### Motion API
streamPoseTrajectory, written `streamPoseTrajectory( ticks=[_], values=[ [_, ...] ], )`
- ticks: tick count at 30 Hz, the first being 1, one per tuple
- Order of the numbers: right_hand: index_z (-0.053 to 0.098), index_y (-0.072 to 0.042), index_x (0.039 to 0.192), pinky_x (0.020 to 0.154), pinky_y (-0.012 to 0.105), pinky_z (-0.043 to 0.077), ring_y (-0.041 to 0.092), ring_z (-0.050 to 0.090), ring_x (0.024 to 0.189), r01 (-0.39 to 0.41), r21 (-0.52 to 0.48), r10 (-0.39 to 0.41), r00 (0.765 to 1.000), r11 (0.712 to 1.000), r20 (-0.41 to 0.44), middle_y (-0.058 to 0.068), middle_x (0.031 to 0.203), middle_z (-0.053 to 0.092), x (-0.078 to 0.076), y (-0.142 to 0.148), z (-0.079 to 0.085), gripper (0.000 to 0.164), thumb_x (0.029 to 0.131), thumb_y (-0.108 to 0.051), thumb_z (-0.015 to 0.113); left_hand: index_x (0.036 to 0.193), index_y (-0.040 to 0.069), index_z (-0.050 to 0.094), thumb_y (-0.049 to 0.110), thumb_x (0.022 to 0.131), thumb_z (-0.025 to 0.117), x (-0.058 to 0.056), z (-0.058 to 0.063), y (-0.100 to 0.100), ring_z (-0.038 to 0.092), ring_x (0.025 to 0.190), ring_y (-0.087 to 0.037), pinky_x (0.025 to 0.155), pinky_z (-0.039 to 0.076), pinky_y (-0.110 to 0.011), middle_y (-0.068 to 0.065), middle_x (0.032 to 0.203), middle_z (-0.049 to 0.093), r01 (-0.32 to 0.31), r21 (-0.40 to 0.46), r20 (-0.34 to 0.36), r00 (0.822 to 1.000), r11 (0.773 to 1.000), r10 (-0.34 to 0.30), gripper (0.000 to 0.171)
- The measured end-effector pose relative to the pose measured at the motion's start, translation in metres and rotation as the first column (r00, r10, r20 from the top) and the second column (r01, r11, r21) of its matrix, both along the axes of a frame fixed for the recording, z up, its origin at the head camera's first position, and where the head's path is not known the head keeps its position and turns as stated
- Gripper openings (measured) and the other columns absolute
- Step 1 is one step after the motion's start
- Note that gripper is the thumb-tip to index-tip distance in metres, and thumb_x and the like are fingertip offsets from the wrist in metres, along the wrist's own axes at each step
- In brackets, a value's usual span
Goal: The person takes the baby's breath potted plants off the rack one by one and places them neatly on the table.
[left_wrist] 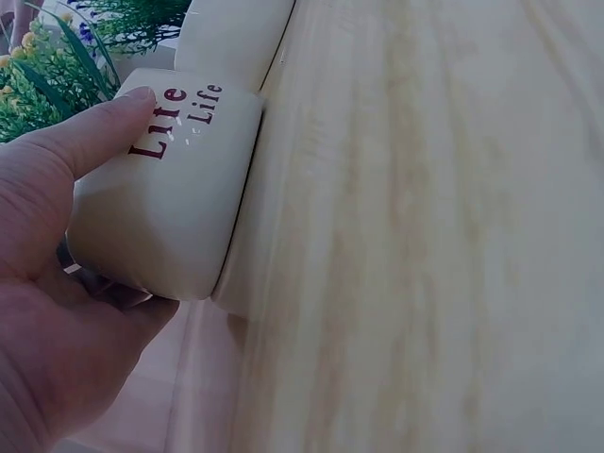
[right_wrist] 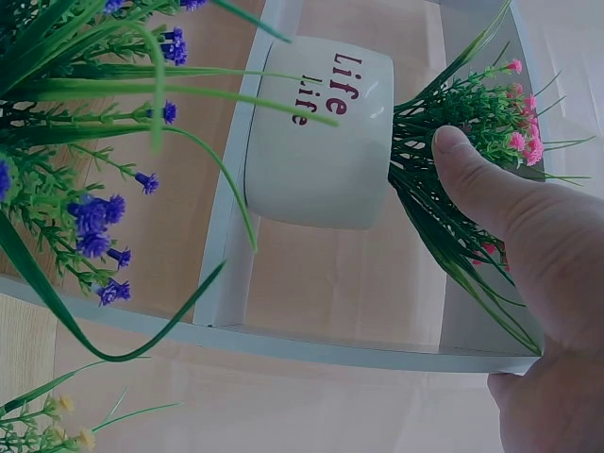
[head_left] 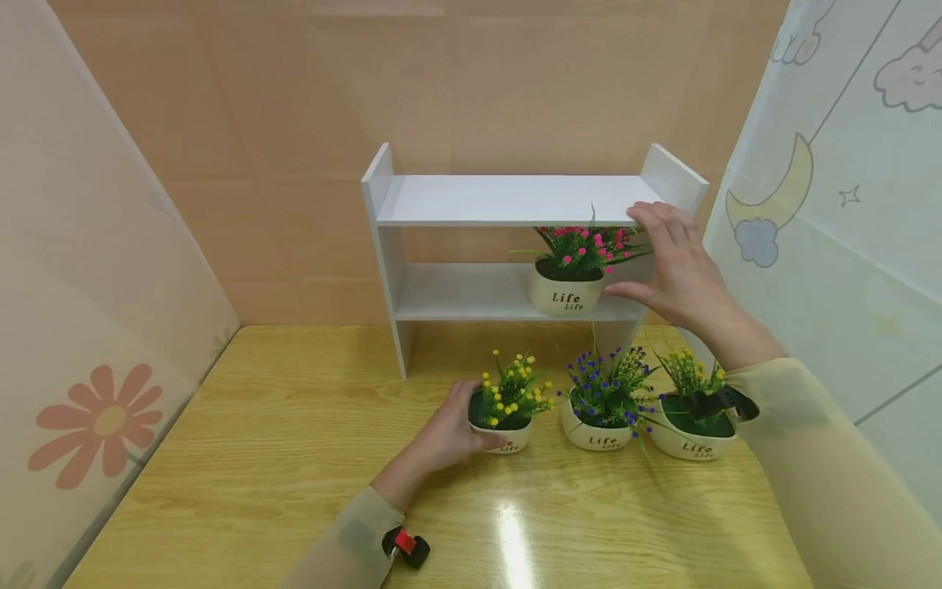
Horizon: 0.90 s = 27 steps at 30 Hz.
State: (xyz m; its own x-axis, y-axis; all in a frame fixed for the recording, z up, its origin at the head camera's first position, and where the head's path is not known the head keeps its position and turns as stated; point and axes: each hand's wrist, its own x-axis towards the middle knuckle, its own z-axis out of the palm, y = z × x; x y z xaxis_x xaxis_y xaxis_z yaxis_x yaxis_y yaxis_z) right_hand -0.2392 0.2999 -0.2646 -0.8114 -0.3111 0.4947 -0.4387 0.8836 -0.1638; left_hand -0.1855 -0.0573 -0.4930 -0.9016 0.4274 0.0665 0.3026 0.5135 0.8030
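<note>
My left hand (head_left: 454, 427) grips a cream flowerpot (left_wrist: 179, 208) with yellow flowers (head_left: 511, 397) that stands on the table, thumb across its "Life" lettering and the fingers round its far side. On the lower shelf, toward the right, sits a matching pot (head_left: 565, 293) with pink flowers (head_left: 589, 244). Beside that pot my right hand (head_left: 680, 270) is raised, its fingers reaching to the top shelf's front edge. Its thumb (right_wrist: 472, 175) is spread apart from the fingers and overlaps the pink plant's leaves in the right wrist view.
The white two-tier shelf (head_left: 508, 199) stands at the back of the wooden table (head_left: 294, 458). Right of the left hand's pot are a pot with purple flowers (head_left: 598, 433) and another with yellow flowers (head_left: 692, 446), partly behind the right forearm. Patterned panels (head_left: 96, 245) flank both sides.
</note>
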Motion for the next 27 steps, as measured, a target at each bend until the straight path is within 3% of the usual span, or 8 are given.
streamPoseTrajectory(
  ticks=[12,27],
  values=[
    [0.027,-0.007,0.171,0.13,0.065,0.024,0.045,0.016,0.163,-0.006,0.0,0.006,1.0,1.0,-0.004,0.024,0.173,0.026,-0.001,0.001,-0.001,0.118,0.081,-0.025,0.102,0.166,-0.001,0.035,0.04,0.084,0.099,0.004,0.004,0.006,0.053,0.144,-0.043,0.119,0.045,-0.059,-0.022,0.164,0.041,-0.022,0.005,-0.017,1.0,1.0,0.022,0.112],
    [0.029,-0.007,0.17,0.132,0.062,0.021,0.045,0.017,0.163,-0.021,0.005,0.021,0.999,1.0,-0.027,0.024,0.172,0.028,-0.002,0.001,-0.001,0.117,0.081,-0.025,0.102,0.162,0.001,0.039,0.038,0.083,0.1,0.003,0.002,0.011,0.052,0.144,-0.039,0.12,0.044,-0.056,-0.021,0.158,0.046,-0.034,0.029,-0.05,0.998,0.999,0.036,0.107]
  ],
)
